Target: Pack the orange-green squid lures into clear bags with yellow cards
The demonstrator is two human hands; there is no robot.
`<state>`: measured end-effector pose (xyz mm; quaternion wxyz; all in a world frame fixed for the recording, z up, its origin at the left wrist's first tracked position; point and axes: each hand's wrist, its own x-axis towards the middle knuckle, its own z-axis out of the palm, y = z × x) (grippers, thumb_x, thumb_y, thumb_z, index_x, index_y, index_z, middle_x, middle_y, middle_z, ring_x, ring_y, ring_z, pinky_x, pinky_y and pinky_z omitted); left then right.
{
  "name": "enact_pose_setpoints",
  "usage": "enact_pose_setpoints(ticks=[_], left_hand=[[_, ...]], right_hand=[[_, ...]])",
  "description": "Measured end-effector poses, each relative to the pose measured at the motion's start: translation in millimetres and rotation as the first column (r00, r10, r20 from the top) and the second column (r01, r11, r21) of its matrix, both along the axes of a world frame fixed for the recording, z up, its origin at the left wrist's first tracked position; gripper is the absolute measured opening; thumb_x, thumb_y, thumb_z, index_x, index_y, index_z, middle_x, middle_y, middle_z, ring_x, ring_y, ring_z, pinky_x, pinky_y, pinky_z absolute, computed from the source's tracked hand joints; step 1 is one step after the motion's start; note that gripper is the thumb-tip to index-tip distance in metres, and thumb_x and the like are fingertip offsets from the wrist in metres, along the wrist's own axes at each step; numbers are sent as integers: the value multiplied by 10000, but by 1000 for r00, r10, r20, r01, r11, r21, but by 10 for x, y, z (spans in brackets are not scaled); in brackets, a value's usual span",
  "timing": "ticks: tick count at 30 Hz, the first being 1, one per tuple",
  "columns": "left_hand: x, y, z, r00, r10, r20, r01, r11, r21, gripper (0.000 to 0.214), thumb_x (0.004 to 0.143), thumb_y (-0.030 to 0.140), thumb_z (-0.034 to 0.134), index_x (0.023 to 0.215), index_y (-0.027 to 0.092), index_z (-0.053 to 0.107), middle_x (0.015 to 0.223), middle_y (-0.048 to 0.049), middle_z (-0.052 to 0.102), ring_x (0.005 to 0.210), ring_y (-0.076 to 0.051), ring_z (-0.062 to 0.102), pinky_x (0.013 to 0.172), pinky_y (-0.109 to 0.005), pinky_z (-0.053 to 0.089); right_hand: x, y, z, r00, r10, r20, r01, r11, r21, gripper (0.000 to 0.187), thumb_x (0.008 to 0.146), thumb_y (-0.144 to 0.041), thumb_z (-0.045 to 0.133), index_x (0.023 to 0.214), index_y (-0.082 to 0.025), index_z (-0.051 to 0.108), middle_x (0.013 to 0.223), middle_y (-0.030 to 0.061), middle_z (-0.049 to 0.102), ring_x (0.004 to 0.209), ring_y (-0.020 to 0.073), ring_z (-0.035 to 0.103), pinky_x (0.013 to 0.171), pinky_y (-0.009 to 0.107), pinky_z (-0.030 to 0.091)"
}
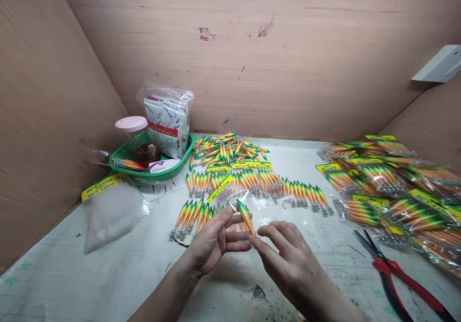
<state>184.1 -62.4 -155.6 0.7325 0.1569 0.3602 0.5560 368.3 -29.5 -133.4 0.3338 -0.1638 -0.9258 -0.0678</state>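
My left hand (212, 240) and my right hand (288, 259) meet over the middle of the table. Together their fingertips pinch one orange, yellow and green fishing lure (245, 216), held tilted. A clear bag with a yellow header card (220, 190) hangs just behind the lure, by my left fingers. Rows of the same lures (252, 182) lie on the table right behind my hands, and a loose heap of them (226, 149) sits farther back.
Filled lure bags (392, 187) pile up at the right. Red-handled pliers (396, 274) lie at the front right. A green basket (180, 161) with a packet bag and a pink-lidded jar stands at the back left, empty clear bags (111, 206) before it. Wooden walls enclose the table.
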Motion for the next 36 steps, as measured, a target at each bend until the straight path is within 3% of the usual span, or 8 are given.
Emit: enact_pose_setpoints(ticks=[3, 9, 16, 23, 26, 28, 31, 36], left_hand=[[20, 3, -15, 1000, 16, 0, -16, 1000, 1, 460, 771, 413, 687, 1070, 103, 526, 1194, -193, 565, 807, -259, 663, 756, -394, 553], [150, -13, -87, 978, 181, 104, -185, 982, 27, 278, 837, 243, 629, 1047, 84, 542, 1239, -165, 546, 1083, -277, 576, 878, -337, 519], [234, -71, -69, 968, 195, 160, -201, 979, 19, 388, 842, 156, 612, 1209, 134, 488, 1090, -123, 623, 958, -194, 626, 844, -324, 519], [152, -22, -30, 913, 288, 289, -255, 956, -148, 169, 899, 213, 521, 932, 65, 595, 1101, -179, 622, 981, -231, 630, 826, -300, 531], [48, 7, 38, 881, 368, 298, -332, 928, -167, 192, 919, 169, 472, 1056, 93, 582, 1102, -137, 634, 972, -226, 638, 809, -322, 552], [-25, 17, 85, 868, 395, 300, -365, 918, -154, 255, 933, 193, 455, 1150, 100, 550, 1109, -130, 634, 985, -225, 633, 798, -322, 562], [-87, 27, 126, 851, 414, 324, -384, 910, -154, 309, 954, 238, 418, 1183, 62, 527, 1138, -148, 618, 1015, -229, 620, 802, -314, 566], [-56, 46, 132, 836, 457, 304, -421, 889, -179, 392, 958, 324, 411, 1193, 31, 517, 1147, -168, 608, 1015, -253, 616, 766, -313, 577]], right_hand=[[5, 19, -37, 1000, 16, 8, -16, 1000, 17, 273, 867, -22, 414, 1023, -77, 631, 952, 128, 573, 905, 213, 454, 787, 379, 386], [-34, 42, -128, 1000, 5, -20, -5, 999, 33, 334, 880, -24, 408, 1143, -83, 606, 1038, 129, 599, 942, 219, 461, 822, 397, 388], [-197, -22, -166, 979, -12, -202, -2, 998, -66, 265, 847, -26, 516, 1099, -62, 591, 1077, 102, 632, 932, 204, 480, 813, 376, 387], [-109, -66, 35, 989, 95, -111, -114, 978, -177, 362, 839, -34, 502, 1191, -102, 554, 1182, 131, 559, 1091, 228, 477, 911, 412, 400], [61, 51, 61, 975, 22, -222, -87, 955, -284, 284, 830, -35, 509, 1095, -127, 558, 1030, 112, 559, 982, 181, 511, 812, 328, 453], [149, 179, -40, 992, -31, -119, -16, 928, -372, 196, 849, -76, 515, 1025, -154, 550, 933, 80, 544, 889, 161, 513, 736, 294, 459], [180, 340, -322, 988, 40, 146, 39, 862, -506, 195, 832, -88, 531, 1007, -173, 530, 926, 62, 531, 869, 161, 515, 703, 281, 468], [83, 381, -658, 983, 32, 179, 64, 860, -507, 218, 763, -5, 492, 917, -156, 520, 879, 59, 528, 838, 178, 508, 676, 295, 461]])
